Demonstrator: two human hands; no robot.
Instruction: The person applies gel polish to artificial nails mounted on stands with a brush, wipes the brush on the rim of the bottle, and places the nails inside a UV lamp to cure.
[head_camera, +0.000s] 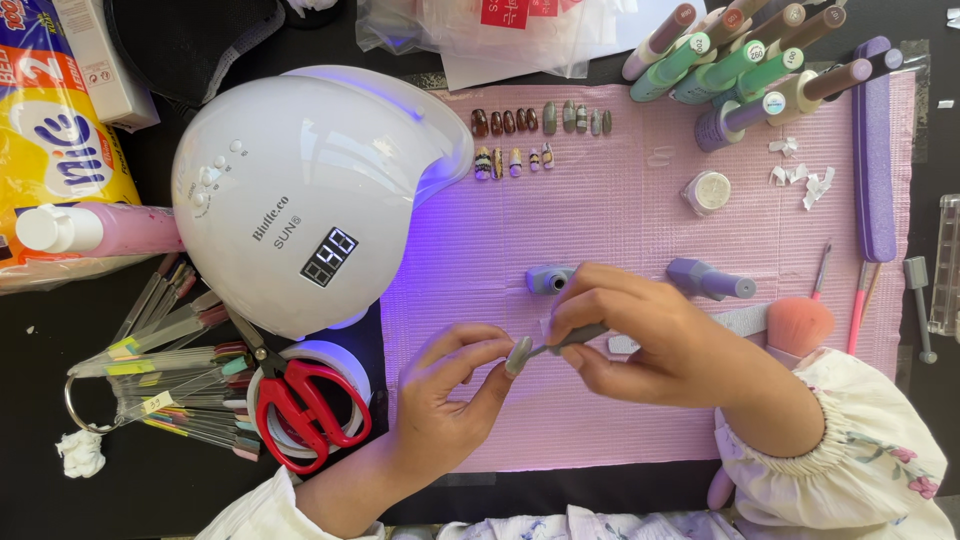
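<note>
While the left hand (445, 385) is pinching a grey nail tip (518, 355) between closed fingertips to steady it, the right hand (640, 335) is gripping the polish brush (570, 340); its bristles are touching the tip; an open bottle (548, 279) is standing just beyond the fingers.

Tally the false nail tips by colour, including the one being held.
Brown tips, top row: 5
Grey-green tips, top row: 5
Patterned tips, second row: 5
Grey tip held by left hand: 1
Total: 16
</note>
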